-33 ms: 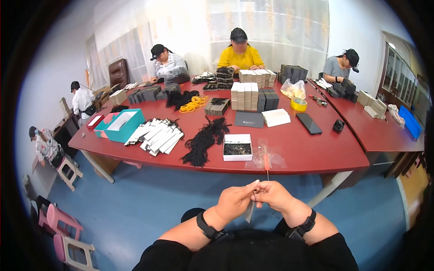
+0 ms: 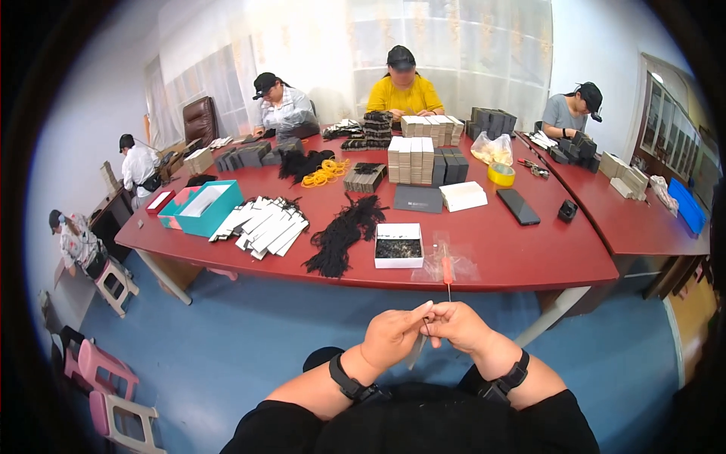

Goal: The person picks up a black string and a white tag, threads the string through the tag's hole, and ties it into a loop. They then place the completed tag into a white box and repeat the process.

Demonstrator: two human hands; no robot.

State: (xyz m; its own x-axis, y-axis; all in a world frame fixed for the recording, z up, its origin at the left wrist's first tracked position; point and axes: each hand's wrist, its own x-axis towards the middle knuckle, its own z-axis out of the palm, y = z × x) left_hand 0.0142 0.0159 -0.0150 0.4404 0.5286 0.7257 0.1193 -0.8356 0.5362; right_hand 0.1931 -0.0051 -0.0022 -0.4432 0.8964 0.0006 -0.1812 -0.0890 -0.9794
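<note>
My left hand [image 2: 393,338] and my right hand [image 2: 463,327] meet in front of the table edge, fingertips pinched close together. A narrow pale card [image 2: 415,353] hangs below the left fingers, seen nearly edge-on and partly hidden. Between the two sets of fingertips runs a short black cord [image 2: 427,327], which the right fingers pinch. Just beyond the hands, an orange-handled tool [image 2: 447,270] lies on clear plastic, its thin metal shaft sticking out past the edge. Left of it sits a white open box [image 2: 398,262] with small dark bits inside.
On the red table [image 2: 529,253] lie black cord bundles [image 2: 344,238], white strip cards [image 2: 268,227], a teal box [image 2: 208,210], card stacks [image 2: 411,163], a phone [image 2: 518,206] and yellow tape [image 2: 501,174]. Several people work around the room. Stools [image 2: 121,416] stand at lower left.
The pale card has turned and now shows a thinner side. Both hands stay almost in the same place.
</note>
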